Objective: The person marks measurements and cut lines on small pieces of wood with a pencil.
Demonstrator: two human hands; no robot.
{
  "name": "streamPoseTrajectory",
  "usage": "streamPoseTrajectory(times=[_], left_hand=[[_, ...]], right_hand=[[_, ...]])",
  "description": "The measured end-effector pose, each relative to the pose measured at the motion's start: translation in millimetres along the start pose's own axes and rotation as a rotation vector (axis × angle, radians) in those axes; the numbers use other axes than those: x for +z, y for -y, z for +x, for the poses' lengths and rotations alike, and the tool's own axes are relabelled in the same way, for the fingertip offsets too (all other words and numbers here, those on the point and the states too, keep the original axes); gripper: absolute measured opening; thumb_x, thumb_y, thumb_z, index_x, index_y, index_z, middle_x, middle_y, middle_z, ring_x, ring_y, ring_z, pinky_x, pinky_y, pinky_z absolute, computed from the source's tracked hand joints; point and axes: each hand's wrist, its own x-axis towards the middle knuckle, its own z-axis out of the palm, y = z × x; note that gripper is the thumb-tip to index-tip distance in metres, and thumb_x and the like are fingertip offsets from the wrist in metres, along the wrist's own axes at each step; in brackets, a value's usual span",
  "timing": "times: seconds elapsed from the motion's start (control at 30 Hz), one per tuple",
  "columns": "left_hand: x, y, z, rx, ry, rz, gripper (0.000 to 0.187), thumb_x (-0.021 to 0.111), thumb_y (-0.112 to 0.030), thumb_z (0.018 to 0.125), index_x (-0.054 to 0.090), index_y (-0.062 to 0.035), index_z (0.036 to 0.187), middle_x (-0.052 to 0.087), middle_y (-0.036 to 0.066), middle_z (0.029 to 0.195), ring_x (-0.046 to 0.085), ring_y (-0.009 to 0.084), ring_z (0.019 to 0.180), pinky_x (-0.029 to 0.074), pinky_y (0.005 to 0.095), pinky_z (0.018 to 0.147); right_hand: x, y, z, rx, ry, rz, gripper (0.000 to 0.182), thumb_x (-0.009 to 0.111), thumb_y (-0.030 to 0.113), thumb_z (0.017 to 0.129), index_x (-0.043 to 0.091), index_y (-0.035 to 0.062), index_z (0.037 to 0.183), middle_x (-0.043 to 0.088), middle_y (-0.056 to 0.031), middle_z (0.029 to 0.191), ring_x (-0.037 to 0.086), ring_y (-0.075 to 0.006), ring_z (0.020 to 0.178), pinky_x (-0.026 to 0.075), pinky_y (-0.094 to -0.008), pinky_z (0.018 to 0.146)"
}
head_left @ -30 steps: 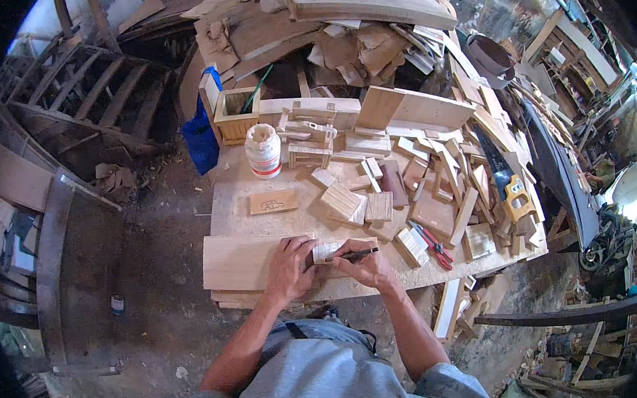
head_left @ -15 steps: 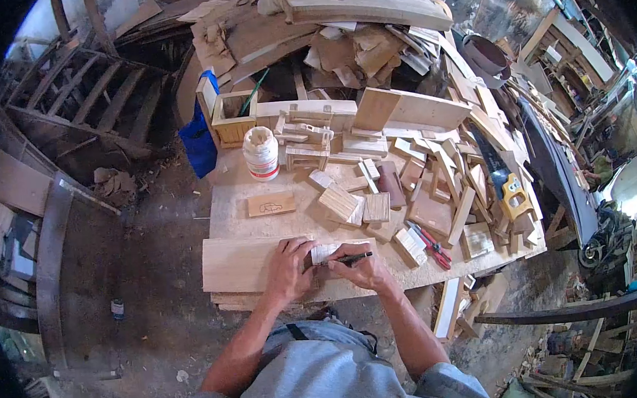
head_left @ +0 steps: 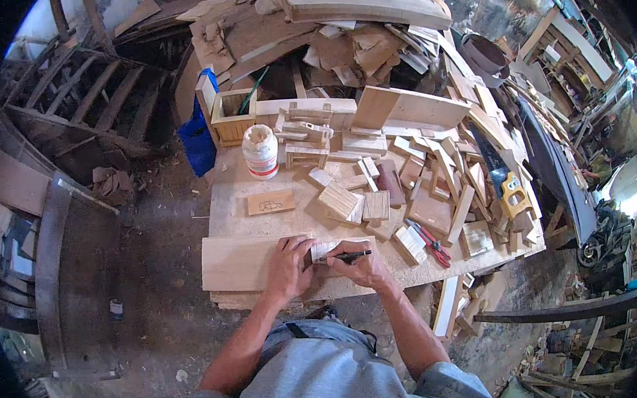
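My right hand (head_left: 363,269) pinches a black pen (head_left: 356,256), its tip at a small pale wooden block (head_left: 323,251). My left hand (head_left: 291,267) grips that block from the left side, fingers bent and thumb near the pen tip. Under both hands lies a wide, light wooden board (head_left: 235,264) along the near edge of the workbench. Behind it rests a flat wooden piece (head_left: 271,203) with a car outline drawn on it. Any marks on the block under the pen are too small to make out.
A white open jar (head_left: 261,155) stands behind the drawn piece. Wooden offcuts (head_left: 375,207) crowd the bench's right half, with red-handled pliers (head_left: 436,248) and a yellow-handled handsaw (head_left: 514,197). A wooden box (head_left: 235,123) and a blue cloth (head_left: 198,142) are at the back left.
Both hands stay in nearly the same place on the block. The pen remains in my right hand, with barely any visible movement.
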Motion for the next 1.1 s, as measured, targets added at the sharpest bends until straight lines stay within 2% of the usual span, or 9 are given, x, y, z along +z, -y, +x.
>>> streamPoseTrajectory(times=[0.07, 0.27, 0.47, 0.57, 0.67, 0.77, 0.87, 1.1], left_hand=[[3, 0, 0, -0.028, 0.012, 0.025, 0.063, 0.080, -0.007, 0.070, 0.066, -0.0071, 0.131, 0.065, 0.016, 0.130, 0.058, 0.0387, 0.121, 0.048, 0.0479, 0.106], [1, -2, 0, -0.031, 0.012, 0.029, 0.062, 0.079, -0.004, 0.070, 0.066, -0.0089, 0.131, 0.064, 0.014, 0.129, 0.057, 0.0375, 0.121, 0.049, 0.0465, 0.106], [0, -1, 1, -0.033, 0.019, 0.042, 0.059, 0.080, -0.010, 0.072, 0.067, -0.0082, 0.129, 0.066, 0.015, 0.130, 0.058, 0.0373, 0.123, 0.050, 0.0467, 0.106], [0, -1, 0, -0.037, 0.038, 0.048, 0.060, 0.080, -0.009, 0.071, 0.067, -0.0080, 0.130, 0.065, 0.014, 0.131, 0.057, 0.0368, 0.125, 0.049, 0.0466, 0.107], [-2, -5, 1, -0.041, 0.040, 0.042, 0.062, 0.081, -0.007, 0.070, 0.065, -0.0085, 0.130, 0.063, 0.013, 0.130, 0.056, 0.0370, 0.124, 0.049, 0.0470, 0.106], [-4, -8, 1, -0.050, 0.017, 0.012, 0.064, 0.081, -0.004, 0.068, 0.066, -0.0082, 0.130, 0.063, 0.013, 0.130, 0.056, 0.0378, 0.124, 0.048, 0.0472, 0.107], [0, -4, 0, -0.042, 0.013, 0.003, 0.064, 0.081, -0.003, 0.067, 0.066, -0.0073, 0.129, 0.063, 0.014, 0.130, 0.056, 0.0385, 0.125, 0.048, 0.0474, 0.108], [2, 1, 0, -0.021, 0.024, 0.021, 0.065, 0.081, -0.004, 0.068, 0.065, -0.0054, 0.131, 0.063, 0.016, 0.131, 0.056, 0.0388, 0.125, 0.048, 0.0480, 0.108]], right_hand=[[5, -4, -1, -0.042, -0.047, 0.059, 0.020, 0.079, 0.020, 0.093, 0.079, 0.0016, 0.103, 0.067, 0.0007, 0.073, 0.054, -0.0071, 0.068, 0.046, -0.0289, 0.060], [5, -4, 0, -0.015, -0.066, 0.021, 0.019, 0.077, 0.017, 0.094, 0.078, -0.0001, 0.101, 0.068, -0.0004, 0.074, 0.054, -0.0073, 0.065, 0.046, -0.0289, 0.058], [5, -11, 2, -0.011, -0.060, -0.014, 0.020, 0.075, 0.018, 0.097, 0.077, -0.0009, 0.105, 0.071, -0.0034, 0.078, 0.064, -0.0088, 0.071, 0.051, -0.0276, 0.061], [12, -22, 3, -0.026, -0.181, 0.217, 0.018, 0.074, 0.014, 0.095, 0.076, -0.0003, 0.106, 0.071, -0.0055, 0.082, 0.059, -0.0090, 0.072, 0.050, -0.0282, 0.065], [16, -33, 3, 0.046, -0.365, 0.305, 0.018, 0.073, 0.014, 0.096, 0.075, -0.0010, 0.106, 0.071, -0.0065, 0.084, 0.062, -0.0091, 0.076, 0.051, -0.0273, 0.068], [14, -10, -5, 0.019, -0.325, 0.108, 0.017, 0.073, 0.014, 0.096, 0.074, -0.0017, 0.104, 0.071, -0.0053, 0.084, 0.062, -0.0090, 0.077, 0.051, -0.0271, 0.069], [16, -7, -2, 0.063, -0.301, 0.051, 0.017, 0.073, 0.013, 0.096, 0.075, -0.0014, 0.104, 0.072, -0.0052, 0.083, 0.063, -0.0092, 0.076, 0.052, -0.0280, 0.068], [23, -18, 2, -0.053, -0.324, 0.023, 0.017, 0.072, 0.012, 0.092, 0.075, -0.0006, 0.103, 0.072, -0.0090, 0.080, 0.063, -0.0108, 0.071, 0.052, -0.0302, 0.065]])
